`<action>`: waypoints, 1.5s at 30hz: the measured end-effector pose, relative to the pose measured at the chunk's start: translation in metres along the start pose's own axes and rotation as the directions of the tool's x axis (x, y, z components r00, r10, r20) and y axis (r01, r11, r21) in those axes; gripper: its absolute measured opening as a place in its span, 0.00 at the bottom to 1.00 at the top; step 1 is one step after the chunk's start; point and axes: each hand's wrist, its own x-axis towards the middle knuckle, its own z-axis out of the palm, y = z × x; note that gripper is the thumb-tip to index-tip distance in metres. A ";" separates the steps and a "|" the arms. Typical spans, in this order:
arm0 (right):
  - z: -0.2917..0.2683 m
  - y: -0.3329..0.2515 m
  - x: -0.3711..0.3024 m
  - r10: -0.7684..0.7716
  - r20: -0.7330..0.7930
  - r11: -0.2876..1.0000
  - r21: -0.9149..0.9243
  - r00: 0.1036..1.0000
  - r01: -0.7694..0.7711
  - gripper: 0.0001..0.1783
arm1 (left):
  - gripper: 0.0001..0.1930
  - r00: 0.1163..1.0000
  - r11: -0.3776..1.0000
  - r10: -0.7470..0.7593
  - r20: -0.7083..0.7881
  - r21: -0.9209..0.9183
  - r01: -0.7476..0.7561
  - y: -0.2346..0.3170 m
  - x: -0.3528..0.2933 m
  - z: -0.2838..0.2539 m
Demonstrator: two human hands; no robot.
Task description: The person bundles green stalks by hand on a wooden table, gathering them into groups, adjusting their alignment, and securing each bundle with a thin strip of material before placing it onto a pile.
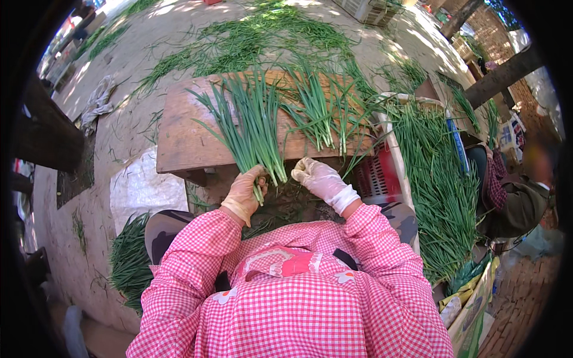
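A bunch of garlic chives (253, 128) lies across the low wooden table (186, 134), its pale stalk ends hanging over the near edge. My left hand (243, 192), in a thin pale glove, is closed around stalks at the left side of these ends. My right hand (317, 181), gloved too, is just right of the stalk ends, apart from them, with fingers pinched together. Whatever it may hold is too small to make out. A smaller bunch of chives (316, 107) rests farther right on the table, with a few loose stalks beside it.
To my right stands a long container heaped with chives (439, 185), beside a red plastic crate (384, 173). More chives (132, 256) lie by my left leg, near a white sack (148, 188). Loose greens (262, 39) cover the ground beyond. Another person (519, 200) sits at the right.
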 end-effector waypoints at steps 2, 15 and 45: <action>0.001 0.016 0.000 -0.017 -0.072 0.992 -0.127 0.997 0.008 0.21 | 0.02 1.000 1.000 -0.010 -0.015 -0.026 0.010 0.001 -0.001 0.000; 0.053 -0.023 0.012 -0.207 -0.103 0.963 -0.199 0.973 0.183 0.17 | 0.08 0.987 0.989 0.094 0.133 0.099 -0.107 -0.003 -0.003 0.004; 0.061 -0.020 0.015 -0.388 0.110 0.896 0.279 0.915 0.346 0.16 | 0.08 0.982 0.991 -0.008 0.189 -0.130 0.033 -0.013 0.010 -0.013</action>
